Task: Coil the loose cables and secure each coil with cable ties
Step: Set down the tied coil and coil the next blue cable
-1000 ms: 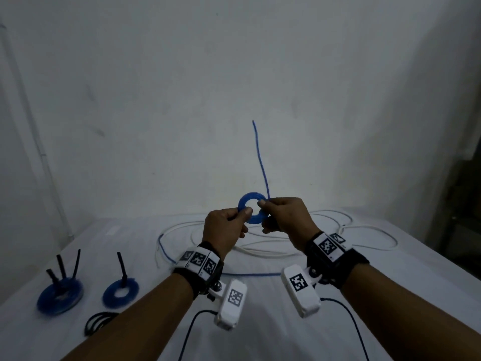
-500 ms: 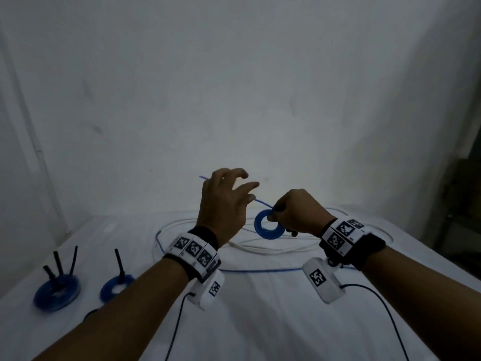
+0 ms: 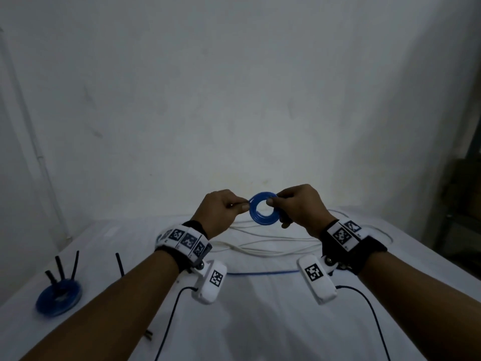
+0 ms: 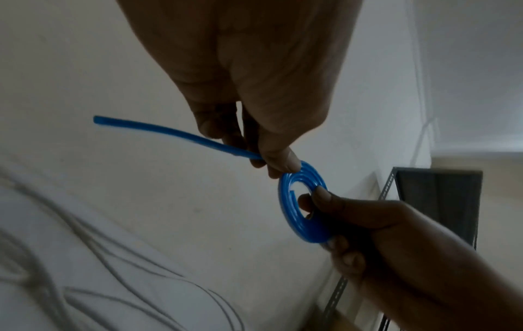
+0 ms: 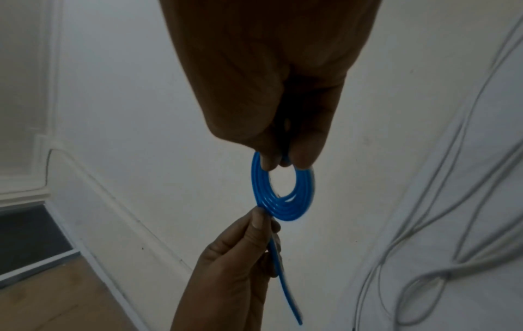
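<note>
Head view: both hands raised above the white-covered table (image 3: 260,321), holding a small blue coil (image 3: 263,212) between them in mid-air, its flat face turned toward the camera. The right hand (image 3: 299,207) pinches the coil's right rim, thumb tip at the inner opening and fingers curled behind. The left hand (image 3: 221,212) pinches the blue strand just where it leaves the coil's left rim. Left wrist view: the uncoiled blue tail (image 4: 169,134) passes between the left thumb and forefinger and runs out straight to the left, away from the coil, ending in a free cut end. Its long axis lies roughly tangent to the outermost turn. The coming wrap, by judgement, turns on this: the tail sits on the left hand's side, so that hand must carry it round the rim while the right holds the turns flat. Right wrist view: several concentric turns lie packed side by side, and no tie is visible on them. On the table, a loose white cable (image 3: 273,246) lies beyond the wrists, a blue strand (image 3: 260,273) crosses nearer, and a finished blue coil with black ties (image 3: 58,297) rests at near left.
</note>
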